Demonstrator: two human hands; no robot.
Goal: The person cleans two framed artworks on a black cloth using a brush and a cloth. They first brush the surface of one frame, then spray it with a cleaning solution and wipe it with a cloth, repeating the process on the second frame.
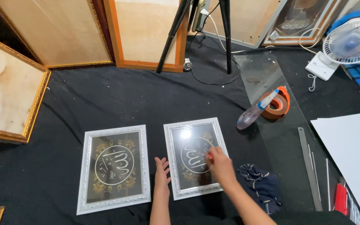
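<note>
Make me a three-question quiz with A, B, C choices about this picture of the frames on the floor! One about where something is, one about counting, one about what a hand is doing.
1. Where does the tape roll lie?
A. on the glass sheet
B. on the white board
C. inside a frame

2. How many silver frames lie flat on the black cloth?
A. one
B. two
C. four

3. What is the right hand doing?
A. hanging in the air
B. holding the fan
C. touching the right frame

Answers: 1 A, glass shows under it. 2 B, left frame and right frame. 3 C, its fingers press a small red thing on the glass.
</note>
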